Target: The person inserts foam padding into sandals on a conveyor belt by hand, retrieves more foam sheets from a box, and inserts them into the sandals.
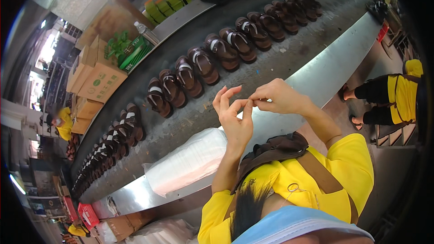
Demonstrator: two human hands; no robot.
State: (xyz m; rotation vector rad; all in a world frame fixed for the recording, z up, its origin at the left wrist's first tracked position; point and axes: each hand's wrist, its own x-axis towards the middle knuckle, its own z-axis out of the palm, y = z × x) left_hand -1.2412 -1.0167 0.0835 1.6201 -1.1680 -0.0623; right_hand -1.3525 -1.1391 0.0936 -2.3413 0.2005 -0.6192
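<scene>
Both hands are up over the conveyor belt (289,58). Left hand (235,117) has fingers loosely spread, thumb and forefinger pinching something tiny; right hand (280,97) at 2 o'clock pinches it too. Can't tell what it is.

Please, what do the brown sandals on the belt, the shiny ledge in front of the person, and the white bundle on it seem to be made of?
Brown sandals: likely leather or a synthetic look-alike, matte brown with pale strap linings. Ledge: probably polished sheet metal, as it reflects light brightly. White bundle: seemingly a stack of white sheets in thin clear plastic film, glossy and wrinkled; what the sheets are is unclear.
</scene>
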